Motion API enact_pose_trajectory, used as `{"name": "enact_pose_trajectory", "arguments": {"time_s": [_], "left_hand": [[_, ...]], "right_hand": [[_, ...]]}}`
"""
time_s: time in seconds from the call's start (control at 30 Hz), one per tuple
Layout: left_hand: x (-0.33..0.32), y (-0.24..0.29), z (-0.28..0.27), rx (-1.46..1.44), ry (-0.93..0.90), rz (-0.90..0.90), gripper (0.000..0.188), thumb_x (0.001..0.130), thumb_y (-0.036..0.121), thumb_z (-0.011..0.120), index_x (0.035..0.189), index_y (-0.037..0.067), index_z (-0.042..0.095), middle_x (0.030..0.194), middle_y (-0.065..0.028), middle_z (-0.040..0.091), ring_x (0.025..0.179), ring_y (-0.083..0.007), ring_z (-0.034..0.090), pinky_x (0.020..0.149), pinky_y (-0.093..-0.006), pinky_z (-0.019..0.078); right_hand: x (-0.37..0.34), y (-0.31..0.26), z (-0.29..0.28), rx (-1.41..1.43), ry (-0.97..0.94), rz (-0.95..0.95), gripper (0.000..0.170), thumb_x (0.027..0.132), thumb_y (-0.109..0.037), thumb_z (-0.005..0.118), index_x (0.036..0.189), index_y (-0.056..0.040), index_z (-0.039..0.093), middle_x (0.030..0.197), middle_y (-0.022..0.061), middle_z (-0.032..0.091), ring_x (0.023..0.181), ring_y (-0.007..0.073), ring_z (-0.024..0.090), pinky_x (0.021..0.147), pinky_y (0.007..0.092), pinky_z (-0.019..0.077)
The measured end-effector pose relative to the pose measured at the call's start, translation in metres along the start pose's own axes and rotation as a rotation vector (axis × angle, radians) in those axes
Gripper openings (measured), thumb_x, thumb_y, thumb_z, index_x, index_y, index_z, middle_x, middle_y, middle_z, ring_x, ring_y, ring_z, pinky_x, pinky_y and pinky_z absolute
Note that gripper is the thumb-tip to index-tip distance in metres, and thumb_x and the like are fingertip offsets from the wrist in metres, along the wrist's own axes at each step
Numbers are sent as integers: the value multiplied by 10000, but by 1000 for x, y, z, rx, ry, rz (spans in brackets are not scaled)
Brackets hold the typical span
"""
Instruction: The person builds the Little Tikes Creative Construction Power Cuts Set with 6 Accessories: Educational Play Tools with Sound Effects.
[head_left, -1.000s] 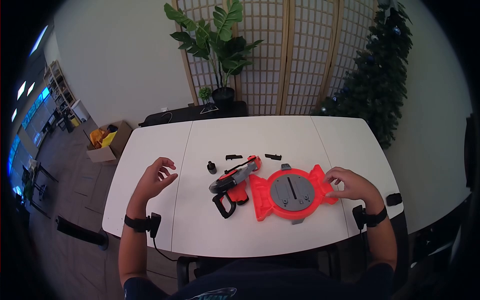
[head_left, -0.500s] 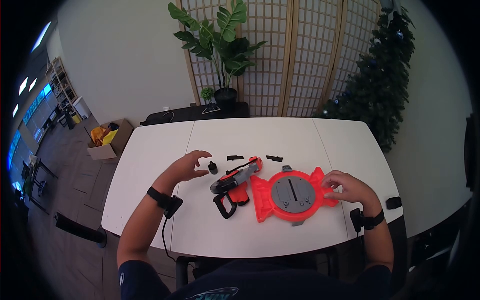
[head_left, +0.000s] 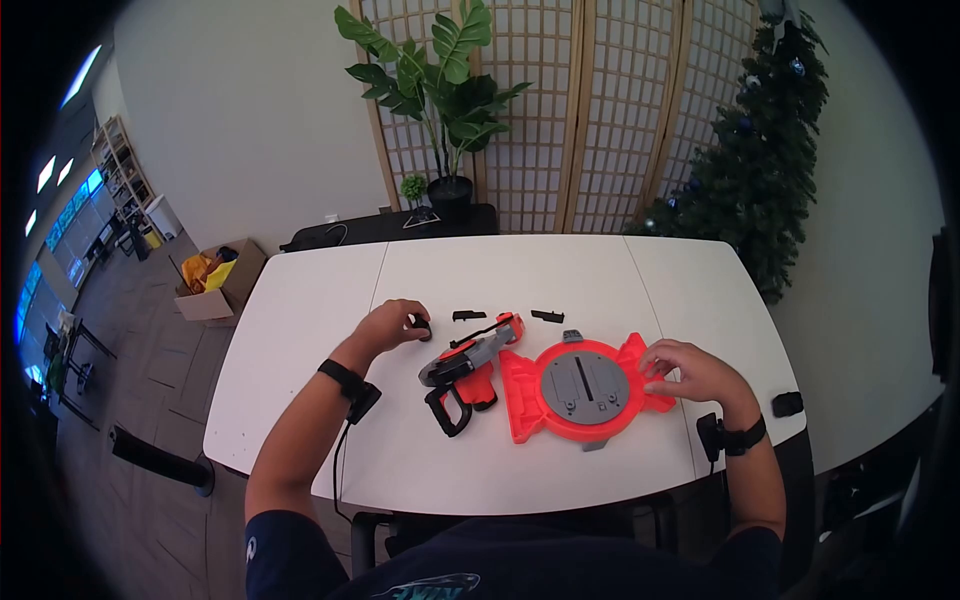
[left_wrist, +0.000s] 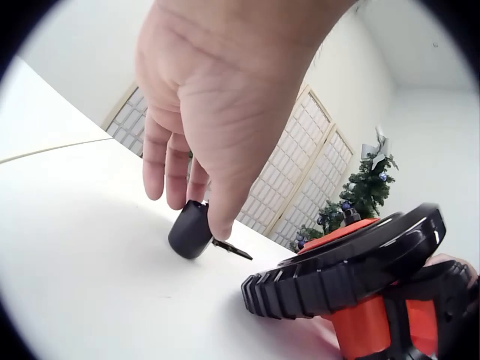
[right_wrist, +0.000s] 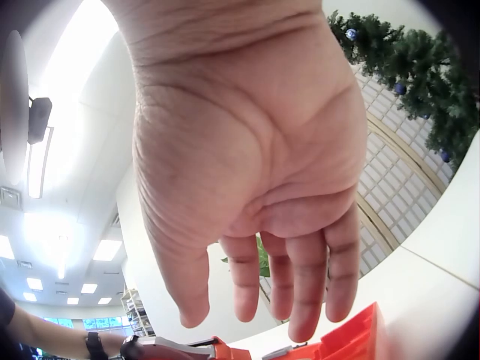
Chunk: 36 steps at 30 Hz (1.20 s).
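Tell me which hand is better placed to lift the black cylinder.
Left, likely: the left hand has the black cylinder between thumb and fingers, while the right hand is across by the red base.

No legible text or labels

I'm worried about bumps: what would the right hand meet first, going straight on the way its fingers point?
Probably the nearest end of the red and gray base; its gap from the right hand is unclear.

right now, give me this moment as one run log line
left hand: pinches black cylinder | right hand: near red-and-grey base, holding nothing | red-and-grey tool: on white table, between hands
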<state>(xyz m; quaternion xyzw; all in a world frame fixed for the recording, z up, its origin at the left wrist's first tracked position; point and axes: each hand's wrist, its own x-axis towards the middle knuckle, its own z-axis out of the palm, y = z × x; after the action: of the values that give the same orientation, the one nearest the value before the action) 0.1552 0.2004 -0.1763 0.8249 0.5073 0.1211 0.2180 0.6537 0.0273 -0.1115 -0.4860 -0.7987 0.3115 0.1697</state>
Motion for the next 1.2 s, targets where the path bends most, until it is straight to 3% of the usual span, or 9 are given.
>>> {"name": "enact_pose_trajectory", "arguments": {"time_s": [0.1, 0.47, 0.53, 0.67, 0.73, 0.83, 1.0, 1.07, 1.2], "left_hand": [[7, -8, -2, 35, 61, 7, 281, 793, 198, 820, 1030, 91, 713, 971, -93, 728, 850, -251, 692, 775, -370, 551], [12, -7, 0, 120, 167, -29, 387, 821, 272, 810, 1114, 74, 651, 1072, -84, 711, 930, -250, 680, 847, -371, 542], [3, -3, 2, 227, 429, 114, 386, 836, 314, 798, 1102, 77, 649, 1067, -78, 702, 975, -261, 672, 871, -377, 535], [-21, 32, -14, 87, 388, 44, 376, 849, 327, 791, 1092, 79, 647, 1065, -76, 694, 1006, -255, 668, 882, -374, 531], [-31, 45, -21, -112, 166, 29, 408, 858, 348, 787, 1127, 77, 645, 1109, -81, 689, 1032, -238, 668, 888, -371, 531], [-51, 67, -23, -188, 74, 112, 442, 861, 359, 785, 1164, 73, 641, 1152, -82, 685, 1070, -227, 666, 908, -375, 529], [-76, 105, -16, -101, -70, 108, 577, 811, 347, 823, 1293, 102, 623, 1269, -111, 656, 1181, -272, 620, 944, -396, 538], [-80, 104, -7, -120, -31, 135, 576, 806, 335, 825, 1294, 104, 622, 1278, -115, 651, 1173, -274, 623, 933, -392, 544], [-89, 107, 5, -48, 93, 188, 573, 792, 284, 827, 1296, 100, 626, 1280, -132, 647, 1123, -295, 650, 886, -372, 559]], "right_hand": [[9, -8, -6, -65, -38, -6, 260, 860, -184, 763, 1062, -47, 672, 1042, 81, 654, 946, 184, 659, 822, 287, 546], [62, -22, -21, -157, 8, 7, 218, 883, -212, 720, 1013, -39, 686, 969, 96, 719, 871, 192, 703, 771, 323, 555], [66, -21, -20, -183, -27, 42, 235, 878, -219, 735, 1019, -38, 686, 973, 95, 718, 870, 190, 703, 780, 316, 549], [66, -12, -16, -163, -74, 52, 257, 864, -232, 762, 1020, -42, 687, 976, 89, 715, 880, 185, 699, 787, 304, 541], [64, -9, -15, -147, -110, 50, 287, 866, -267, 766, 1016, -36, 687, 980, 108, 709, 894, 209, 687, 784, 322, 548], [60, -11, -12, -122, -148, 49, 324, 853, -296, 788, 1020, -37, 687, 979, 101, 704, 902, 209, 678, 803, 329, 545], [55, -4, -4, -138, -178, 43, 410, 818, -339, 816, 1064, -42, 677, 1060, 113, 677, 1006, 227, 650, 864, 337, 530], [53, -4, -1, -160, -186, 37, 466, 798, -365, 830, 1097, -44, 672, 1106, 122, 664, 1054, 239, 637, 894, 340, 524], [49, 0, 11, -195, -276, 51, 787, 710, -436, 880, 1306, -29, 566, 1328, 163, 553, 1245, 292, 545, 1026, 357, 471]]}}
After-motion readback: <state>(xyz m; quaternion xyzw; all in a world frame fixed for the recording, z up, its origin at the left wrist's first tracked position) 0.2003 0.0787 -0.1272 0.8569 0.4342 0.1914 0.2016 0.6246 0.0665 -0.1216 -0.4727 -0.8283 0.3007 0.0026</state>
